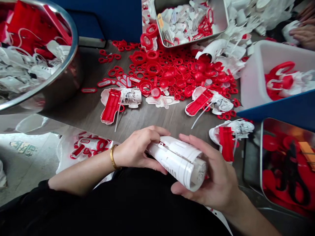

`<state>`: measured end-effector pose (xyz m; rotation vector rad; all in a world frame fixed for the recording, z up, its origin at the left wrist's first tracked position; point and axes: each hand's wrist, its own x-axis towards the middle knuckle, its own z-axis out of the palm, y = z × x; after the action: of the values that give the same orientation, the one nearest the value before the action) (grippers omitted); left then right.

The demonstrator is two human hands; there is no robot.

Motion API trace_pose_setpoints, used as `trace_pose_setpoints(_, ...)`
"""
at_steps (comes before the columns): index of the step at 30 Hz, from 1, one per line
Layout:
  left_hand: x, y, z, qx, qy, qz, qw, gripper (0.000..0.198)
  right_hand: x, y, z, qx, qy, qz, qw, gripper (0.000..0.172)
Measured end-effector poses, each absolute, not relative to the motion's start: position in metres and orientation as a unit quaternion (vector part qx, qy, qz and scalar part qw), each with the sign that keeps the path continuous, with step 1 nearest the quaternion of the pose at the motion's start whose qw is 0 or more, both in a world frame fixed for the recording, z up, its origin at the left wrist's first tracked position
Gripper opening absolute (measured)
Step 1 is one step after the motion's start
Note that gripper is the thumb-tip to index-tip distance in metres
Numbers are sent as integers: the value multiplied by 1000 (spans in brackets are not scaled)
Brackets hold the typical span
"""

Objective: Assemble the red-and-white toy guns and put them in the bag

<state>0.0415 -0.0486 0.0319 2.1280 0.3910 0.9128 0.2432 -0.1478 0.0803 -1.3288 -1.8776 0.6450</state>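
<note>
Both hands hold a white plastic cylindrical toy housing (178, 159), tilted with its round end toward me at the lower right. A long seam or gap and small vent slots run along its side. My left hand (139, 147) grips the far left end, and my right hand (218, 173) wraps around the near end, thumb below and fingers above. Beyond them on the table lie half-assembled toy guns with red handle inserts: one on the left (110, 106), one in the middle right (200, 100), and another by my right hand (225, 139).
Red rings and small parts (169, 70) are heaped behind. A metal tray (161, 37) holds white and red pieces. A steel basin (73, 62) stands left, a white bin (252, 72) right, and a tray with black scissors (295, 183) lower right. Another person's hand (304, 32) shows top right.
</note>
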Motion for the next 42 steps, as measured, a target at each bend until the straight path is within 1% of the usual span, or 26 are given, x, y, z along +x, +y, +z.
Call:
trace_pose_setpoints(3, 39, -50, 34, 836, 156, 349, 393, 55, 244, -149, 76, -512, -723, 268, 378, 92)
trace_pose_setpoints(8, 39, -51, 35, 833, 167, 342, 402, 58, 246, -153, 67, -496, -694, 336, 400, 86)
trace_pose_setpoints(11, 39, -51, 35, 830, 168, 345, 406, 59, 248, -154, 65, -482, -684, 351, 419, 86)
trace_pose_setpoints(13, 38, -50, 36, 831, 160, 346, 405, 59, 251, -153, 68, -477, -677, 380, 413, 86)
trace_pose_setpoints(15, 38, -50, 36, 832, 156, 344, 407, 58, 257, -152, 76, -478, -681, 400, 386, 81)
trace_pose_setpoints(18, 38, -50, 35, 828, 158, 344, 414, 59, 266, -151, 90, -507, -704, 366, 337, 68)
trace_pose_setpoints(21, 38, -51, 34, 826, 145, 351, 416, 59, 269, -152, 97, -529, -737, 290, 305, 63)
trace_pose_setpoints(23, 39, -52, 34, 827, 135, 353, 416, 59, 269, -153, 97, -515, -770, 225, 303, 62)
trace_pose_setpoints(25, 39, -53, 35, 826, 129, 357, 418, 59, 267, -155, 92, -496, -779, 187, 334, 63)
trace_pose_setpoints(27, 39, -53, 35, 825, 125, 362, 416, 56, 266, -158, 88, -485, -764, 191, 381, 61)
trace_pose_setpoints(29, 39, -54, 34, 826, 123, 369, 407, 53, 266, -161, 84, -491, -741, 206, 408, 56)
trace_pose_setpoints(34, 39, -55, 33, 838, 137, 375, 373, 55, 269, -171, 84, -572, -686, 230, 387, 43)
trace_pose_setpoints(37, 40, -55, 38, 850, 136, 356, 363, 55, 272, -174, 85, -574, -681, 250, 379, 42)
trace_pose_setpoints(42, 42, -54, 51, 867, 161, 292, 371, 56, 278, -177, 82, -580, -660, 276, 389, 45)
